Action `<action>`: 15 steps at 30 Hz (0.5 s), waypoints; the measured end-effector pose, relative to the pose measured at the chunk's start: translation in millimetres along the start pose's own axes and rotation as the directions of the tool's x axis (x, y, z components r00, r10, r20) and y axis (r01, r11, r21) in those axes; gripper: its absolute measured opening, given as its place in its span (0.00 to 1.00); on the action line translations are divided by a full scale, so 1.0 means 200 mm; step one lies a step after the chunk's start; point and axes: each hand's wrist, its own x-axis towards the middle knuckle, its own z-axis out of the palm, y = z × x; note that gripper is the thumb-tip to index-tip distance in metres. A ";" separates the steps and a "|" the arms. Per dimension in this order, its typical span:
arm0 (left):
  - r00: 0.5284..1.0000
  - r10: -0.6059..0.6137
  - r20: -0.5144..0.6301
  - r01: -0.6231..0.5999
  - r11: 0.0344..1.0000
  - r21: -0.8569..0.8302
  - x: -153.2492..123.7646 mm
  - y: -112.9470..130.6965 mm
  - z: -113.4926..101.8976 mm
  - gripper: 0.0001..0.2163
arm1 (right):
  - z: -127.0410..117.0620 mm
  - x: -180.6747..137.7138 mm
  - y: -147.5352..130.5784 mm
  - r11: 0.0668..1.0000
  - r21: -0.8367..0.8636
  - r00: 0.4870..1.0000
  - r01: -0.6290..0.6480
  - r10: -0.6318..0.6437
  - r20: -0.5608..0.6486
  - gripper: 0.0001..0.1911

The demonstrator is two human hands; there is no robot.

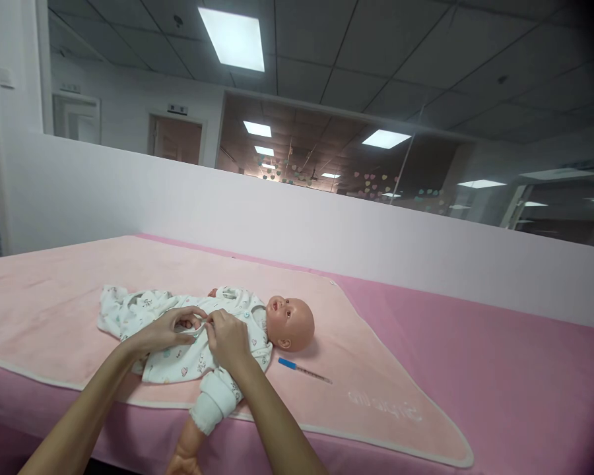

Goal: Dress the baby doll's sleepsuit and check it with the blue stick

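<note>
A baby doll [293,323] lies on its back, its head toward the right, dressed in a white printed baby shirt [178,366] and printed trousers [116,313]. Over the doll's belly, my left hand [171,328] has its fingers curled and pinched at the edge of the shirt front. Close beside it, my right hand [228,336] pinches the same shirt edge near the chest, fingers closed. A snap button [246,315] shows near the collar. The doll's near arm, with a white cuff [212,402], hangs over the front edge.
A thermometer [304,371] with a blue cap lies near the doll's head. Beneath everything is a pink blanket [376,369] on a darker pink padded table [499,369]. A white low wall [327,231] with glass above stands behind.
</note>
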 end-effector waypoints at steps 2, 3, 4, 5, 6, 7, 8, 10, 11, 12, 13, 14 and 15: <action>1.000 -0.013 0.005 0.013 1.000 -0.021 0.00 0.00 -0.01 0.23 | 0.00 0.00 0.00 1.000 0.006 1.000 -0.002 0.002 0.002 0.04; 1.000 -0.024 0.006 0.024 0.999 -0.031 0.00 -0.01 -0.01 0.23 | 0.00 0.00 0.00 1.000 0.008 1.000 -0.005 0.004 0.002 0.04; 0.999 -0.036 0.007 0.036 0.999 -0.040 0.00 -0.01 -0.01 0.23 | 0.00 0.00 0.00 1.000 0.010 1.000 -0.007 0.007 0.002 0.04; 0.999 -0.049 0.006 0.050 0.998 -0.048 0.00 -0.01 -0.01 0.23 | 0.00 0.00 0.00 1.000 0.010 1.000 -0.010 0.010 0.003 0.03; 0.998 -0.062 0.006 0.062 0.996 -0.056 0.00 -0.01 -0.01 0.23 | 0.00 0.00 -0.01 1.000 0.010 1.000 -0.012 0.012 0.003 0.03; 0.997 -0.072 0.004 0.072 0.995 -0.063 0.00 -0.01 -0.01 0.23 | 0.00 0.00 -0.01 1.000 0.008 1.000 -0.013 0.013 0.001 0.03; 0.997 -0.080 -0.001 0.079 0.994 -0.069 0.00 -0.01 -0.01 0.23 | 0.00 0.00 0.00 1.000 0.007 1.000 -0.012 0.012 0.000 0.03; 0.996 -0.089 -0.013 0.088 0.993 -0.083 0.01 -0.01 0.00 0.22 | 0.00 0.00 0.00 1.000 0.007 1.000 -0.011 0.011 -0.005 0.03; 0.996 -0.092 -0.021 0.090 0.992 -0.094 0.01 -0.02 0.00 0.22 | 0.00 0.00 0.00 1.000 0.010 1.000 -0.011 0.011 -0.010 0.03; 0.995 -0.093 -0.032 0.089 0.990 -0.106 0.01 -0.02 0.00 0.21 | 0.00 0.00 0.00 1.000 0.015 1.000 -0.010 0.010 -0.015 0.03; 0.995 -0.093 -0.046 0.087 0.989 -0.117 0.02 -0.03 0.00 0.20 | 0.00 0.00 0.00 1.000 0.018 1.000 -0.011 0.011 -0.020 0.03; 0.994 -0.090 -0.065 0.081 0.989 -0.123 0.02 -0.04 0.01 0.19 | 0.00 0.00 0.01 1.000 0.020 1.000 -0.013 0.014 -0.023 0.03; 0.993 -0.082 -0.089 0.071 0.990 -0.124 0.02 -0.04 0.01 0.17 | 0.00 0.00 0.01 1.000 0.019 0.999 -0.018 0.018 -0.026 0.03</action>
